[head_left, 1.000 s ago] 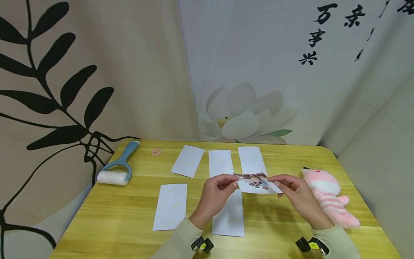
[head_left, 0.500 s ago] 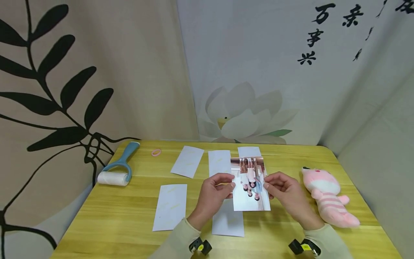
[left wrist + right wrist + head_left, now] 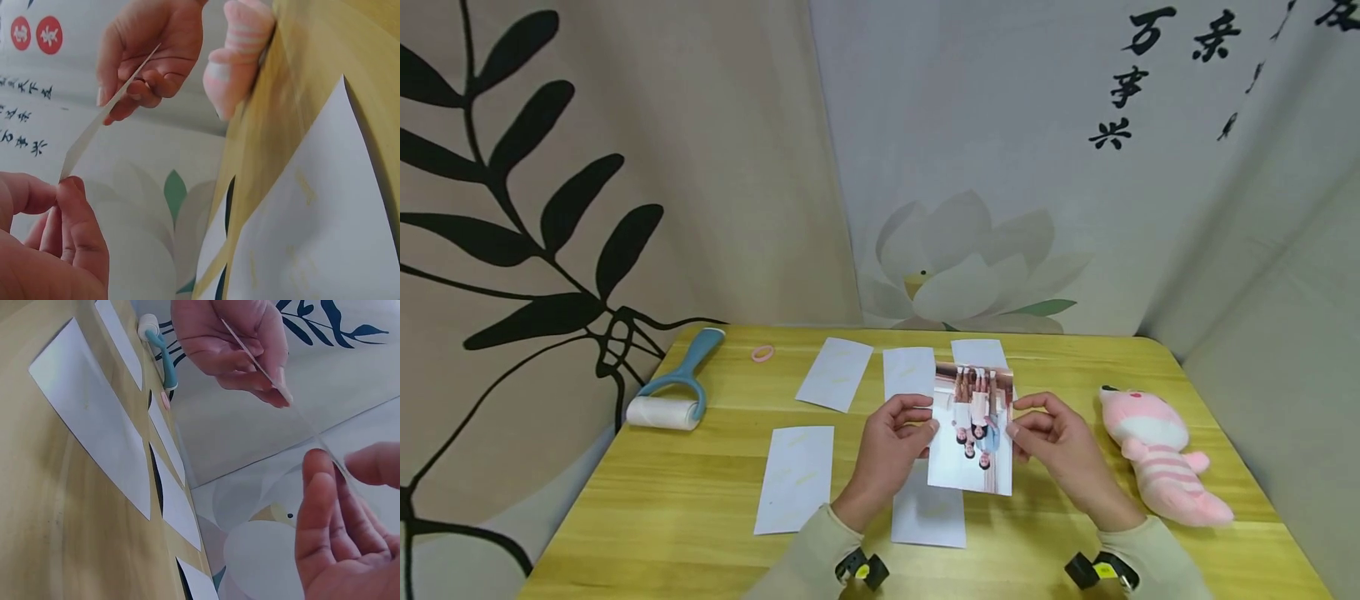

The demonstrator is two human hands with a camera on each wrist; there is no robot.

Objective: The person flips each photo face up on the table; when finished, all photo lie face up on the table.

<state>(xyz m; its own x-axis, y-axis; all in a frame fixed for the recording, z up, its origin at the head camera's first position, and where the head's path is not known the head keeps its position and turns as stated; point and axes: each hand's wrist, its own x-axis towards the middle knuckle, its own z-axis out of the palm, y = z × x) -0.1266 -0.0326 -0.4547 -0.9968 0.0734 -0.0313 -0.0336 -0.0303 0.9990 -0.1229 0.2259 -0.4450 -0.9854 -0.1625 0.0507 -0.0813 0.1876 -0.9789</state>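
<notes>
A glossy photo (image 3: pixel 955 467) of several people, upside down as I look at it, is held up over the table. My left hand (image 3: pixel 887 454) pinches its left edge between thumb and fingers. On the other edge, my right hand (image 3: pixel 1060 454) holds it with the thumb in front and fingers behind. Both wrist views show the photo nearly edge-on, as a thin strip between the left hand (image 3: pixel 240 347) and the right hand (image 3: pixel 350 525). Beneath it, a white paper sheet (image 3: pixel 928 512) lies partly hidden by the photo and left hand.
More white sheets lie on the wooden table (image 3: pixel 677 508): one at left (image 3: pixel 795 479), others behind, including a slanted sheet (image 3: pixel 835 373). A blue-handled lint roller (image 3: pixel 681 383) and pink ring (image 3: pixel 762 353) are at back left. A pink plush toy (image 3: pixel 1165 458) lies right.
The photo, tilted nearly flat a second ago, has been turned so its picture side faces me. Since then both hands have shifted slightly left with it.
</notes>
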